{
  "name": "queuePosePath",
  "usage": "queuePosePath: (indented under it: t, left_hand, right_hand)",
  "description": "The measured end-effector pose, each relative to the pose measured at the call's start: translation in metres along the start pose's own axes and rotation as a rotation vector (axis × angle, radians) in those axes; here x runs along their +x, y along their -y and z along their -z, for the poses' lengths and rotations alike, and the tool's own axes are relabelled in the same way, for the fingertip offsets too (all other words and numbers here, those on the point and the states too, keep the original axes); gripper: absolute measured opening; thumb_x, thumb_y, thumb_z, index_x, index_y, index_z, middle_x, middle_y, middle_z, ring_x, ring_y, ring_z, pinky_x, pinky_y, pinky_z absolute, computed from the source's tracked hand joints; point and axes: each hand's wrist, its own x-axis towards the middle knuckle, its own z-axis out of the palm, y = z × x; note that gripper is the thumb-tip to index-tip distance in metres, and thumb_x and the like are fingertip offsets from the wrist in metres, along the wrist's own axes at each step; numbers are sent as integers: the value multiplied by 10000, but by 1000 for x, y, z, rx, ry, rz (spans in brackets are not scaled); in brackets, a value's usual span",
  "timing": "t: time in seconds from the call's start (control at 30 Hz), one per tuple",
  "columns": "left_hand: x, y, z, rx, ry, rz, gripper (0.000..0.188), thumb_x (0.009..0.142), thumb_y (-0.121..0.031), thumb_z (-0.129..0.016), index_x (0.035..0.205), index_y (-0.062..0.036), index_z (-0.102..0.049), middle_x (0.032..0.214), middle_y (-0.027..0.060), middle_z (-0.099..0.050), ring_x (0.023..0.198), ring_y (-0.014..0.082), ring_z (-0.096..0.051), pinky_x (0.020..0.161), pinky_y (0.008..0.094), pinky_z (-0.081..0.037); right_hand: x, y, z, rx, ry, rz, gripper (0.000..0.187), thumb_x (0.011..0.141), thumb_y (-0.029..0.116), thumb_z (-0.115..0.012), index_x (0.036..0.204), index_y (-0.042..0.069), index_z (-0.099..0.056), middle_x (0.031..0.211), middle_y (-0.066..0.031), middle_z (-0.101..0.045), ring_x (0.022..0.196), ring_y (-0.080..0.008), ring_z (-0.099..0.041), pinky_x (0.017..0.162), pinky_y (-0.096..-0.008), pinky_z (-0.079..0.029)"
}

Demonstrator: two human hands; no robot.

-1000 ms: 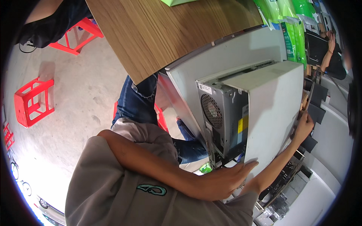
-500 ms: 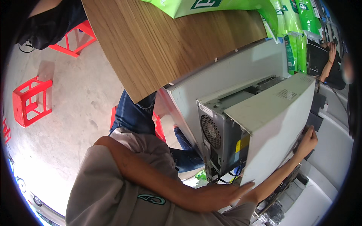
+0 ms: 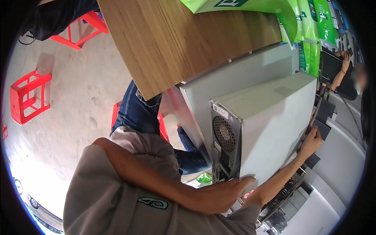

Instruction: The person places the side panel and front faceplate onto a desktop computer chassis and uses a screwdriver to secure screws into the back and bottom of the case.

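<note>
Computer (image 3: pixel 274 125) sits in front of both hands, its pale side panel (image 3: pixel 266 145) facing the right and its grey back end turned toward the left hand (image 3: pixel 225 196). That hand rests at the lower near corner of the panel, thumb stretched out flat against it; the rest of its fingers are tucked out of sight, so I cannot tell whether they grip anything. Farther off, the right hand (image 3: pixel 312 141) is at the panel's far right-hand edge, fingers bent inward and bunched; their tips are hidden, so whether they pinch the edge cannot be told. Beyond the left hand, on the back end, is a round fan grille (image 3: pixel 224 133) with a white sticker above it. Past the computer, away from both hands, stands a light grey board (image 3: pixel 243 74), and beyond that a wooden tabletop (image 3: pixel 188 51) with a bright green bag (image 3: pixel 250 5) at its far side. More green packs (image 3: pixel 308 58) hang well ahead of the right hand, near another person's arm (image 3: pixel 338 80). Left of the left hand are blue jeans (image 3: pixel 135 113) and, well apart on the floor (image 3: pixel 88 94), a red stool (image 3: pixel 29 98). Dark flat pieces (image 3: pixel 324 109) lie just beyond the right hand.
</note>
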Motion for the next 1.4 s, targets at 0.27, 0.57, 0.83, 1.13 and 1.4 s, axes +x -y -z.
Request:
queuePosePath:
  t: [0.27,0.57,0.83,1.13,1.4]
  left_hand:
    - [6,-13,-1,-10,92,-23,635,894,25,-496,1434,120,-176,1138,333,-538,995,429,-588,844,454,-485]
    - [7,-8,7,-6,73,103,524,885,39,-514,1333,91,-249,1005,296,-560,910,424,-599,723,455,-484]
    - [5,-6,8,-44,101,62,518,874,48,-520,1322,82,-262,1069,312,-545,973,444,-588,768,470,-489]
    - [13,-6,12,-65,252,192,674,871,58,-477,1465,48,-160,1439,277,-355,1134,396,-547,916,428,-477]
    - [1,7,0,52,120,23,677,816,93,-498,1421,89,-194,1209,383,-467,1057,486,-569,875,461,-481]
  right_hand:
    - [10,-14,10,30,22,-36,396,949,304,-544,1007,-52,-708,763,-163,-685,667,-208,-590,663,-363,-473]
    - [6,-18,-7,8,23,-4,432,944,329,-552,1038,-70,-688,862,-208,-704,749,-275,-640,729,-395,-490]
    - [1,-11,0,-12,57,-62,438,944,336,-547,1035,-69,-686,846,-200,-704,745,-272,-638,736,-388,-486]
    - [-3,-13,-5,-15,-28,33,420,938,330,-544,976,-60,-695,786,-182,-687,693,-266,-602,703,-394,-473]
    - [-16,-2,-6,-22,-59,29,410,937,318,-545,895,-64,-686,697,-179,-667,593,-264,-594,618,-403,-470]
